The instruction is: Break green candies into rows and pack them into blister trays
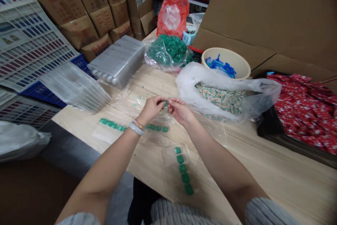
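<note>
Pinching a small green piece [165, 104] above the wooden table [284, 179]

The piece was held over the table's middle, between the left hand [153, 107] and the right hand [179, 110], with the fingertips of both closed together on it. Its long axis could not be told, as it was mostly covered. Two lines of green squares were laid out, apparently done: a near row [182, 168] of five, pointed inward from the table's near edge and slanted slightly left, and a farther row [119, 128], set crosswise, partly hidden by the left arm [116, 161]. A green heap [171, 49], loosely bagged, seemed left to be handled.
</note>
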`<state>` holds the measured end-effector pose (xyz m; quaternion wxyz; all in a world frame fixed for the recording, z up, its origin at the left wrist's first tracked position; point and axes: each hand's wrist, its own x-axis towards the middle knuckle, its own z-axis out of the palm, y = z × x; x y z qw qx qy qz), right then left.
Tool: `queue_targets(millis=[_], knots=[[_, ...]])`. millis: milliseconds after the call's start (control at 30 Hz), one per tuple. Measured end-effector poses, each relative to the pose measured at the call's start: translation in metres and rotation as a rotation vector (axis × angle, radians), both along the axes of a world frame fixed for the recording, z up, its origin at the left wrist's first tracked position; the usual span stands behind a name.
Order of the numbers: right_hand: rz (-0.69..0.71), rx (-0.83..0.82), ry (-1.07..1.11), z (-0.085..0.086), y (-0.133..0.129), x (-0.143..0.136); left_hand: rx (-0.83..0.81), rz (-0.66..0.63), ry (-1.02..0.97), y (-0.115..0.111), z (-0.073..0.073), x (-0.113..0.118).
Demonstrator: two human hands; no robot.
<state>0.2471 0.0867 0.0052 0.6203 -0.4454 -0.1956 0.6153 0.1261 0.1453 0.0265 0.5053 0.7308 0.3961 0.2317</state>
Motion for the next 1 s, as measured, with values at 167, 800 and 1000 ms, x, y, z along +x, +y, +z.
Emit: queue_targets(millis=[167,800,1000], knots=[[-0.005,0.181,-0.300,-0.002,-0.015,-0.004,-0.086,-0.005,-0.014,-0.012,0.003,0.005],[-0.210,0.117,-0.465,0.015,-0.090,0.060,0.188,0.205,0.173,-0.007,0.014,0.007],[-0.086,-0.026,-0.815,-0.013,-0.121,0.104,0.546,-0.019,0.603,0.026,0.007,0.002]])
